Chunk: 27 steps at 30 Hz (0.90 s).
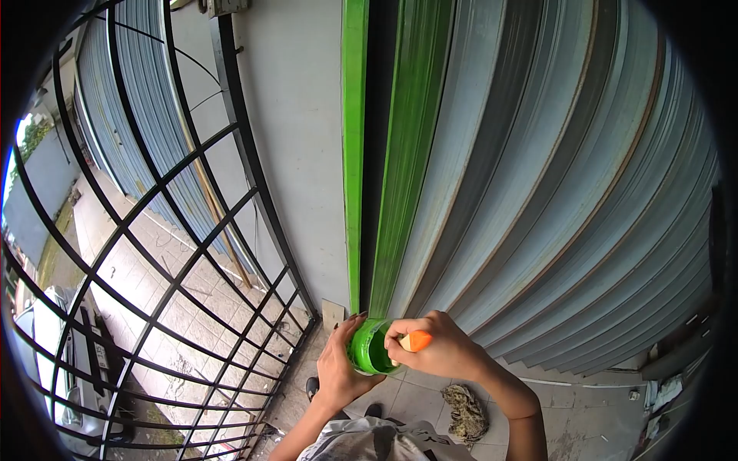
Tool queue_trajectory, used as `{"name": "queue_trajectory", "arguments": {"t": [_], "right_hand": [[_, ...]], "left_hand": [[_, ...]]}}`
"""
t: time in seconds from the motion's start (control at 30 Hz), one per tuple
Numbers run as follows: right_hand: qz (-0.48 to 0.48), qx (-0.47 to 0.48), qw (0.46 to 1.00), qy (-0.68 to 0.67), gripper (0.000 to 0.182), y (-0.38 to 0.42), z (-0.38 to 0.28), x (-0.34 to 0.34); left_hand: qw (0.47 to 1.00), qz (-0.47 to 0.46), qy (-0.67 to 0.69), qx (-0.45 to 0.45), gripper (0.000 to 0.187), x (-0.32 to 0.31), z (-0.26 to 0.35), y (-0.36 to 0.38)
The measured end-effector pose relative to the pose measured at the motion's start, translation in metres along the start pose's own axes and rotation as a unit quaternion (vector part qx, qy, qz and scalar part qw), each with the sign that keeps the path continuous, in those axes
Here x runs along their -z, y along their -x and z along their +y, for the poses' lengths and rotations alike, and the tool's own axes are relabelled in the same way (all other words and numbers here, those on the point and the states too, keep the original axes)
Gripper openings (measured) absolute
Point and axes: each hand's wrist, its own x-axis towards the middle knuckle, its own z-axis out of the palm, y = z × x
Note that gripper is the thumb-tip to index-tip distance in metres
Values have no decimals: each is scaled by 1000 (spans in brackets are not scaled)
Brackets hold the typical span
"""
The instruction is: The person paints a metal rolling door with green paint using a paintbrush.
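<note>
My left hand [340, 365] is wrapped round the side of a paint can [360, 347] smeared with green paint. Green paint shows inside the can, which tilts toward me. My right hand [440, 347] grips a paintbrush [416, 340] by its handle, cream with an orange end. The brush's bristles are hidden, down at the mouth of the can. Straight ahead stands a folding metal door; its edge strip [353, 154] and first panel [411, 154] are bright green, with a dark gap between them.
Grey unpainted door panels [530, 184] fan out to the right. A black bar gate [161, 184] stands on the left, with a parked car [69, 369] beyond it. A crumpled rag [464, 415] lies on the tiled floor [538, 430] by my feet.
</note>
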Motion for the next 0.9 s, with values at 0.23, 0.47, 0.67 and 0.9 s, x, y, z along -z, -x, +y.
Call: {"name": "queue_trajectory", "arguments": {"t": [0.23,0.47,0.67,0.9], "right_hand": [[3,3,1000,11,12,14,3,3],[131,48,984,-110,12,34,2,13],[154,-15,928,-340,19,57,29,3],[229,-9,886,-404,14,63,37,5]], "left_hand": [[1000,14,-11,-3,105,-9,5,8],[999,22,-16,17,108,-11,6,10],[995,4,60,74,118,-3,11,-2],[996,-13,70,49,119,-6,6,-18]]}}
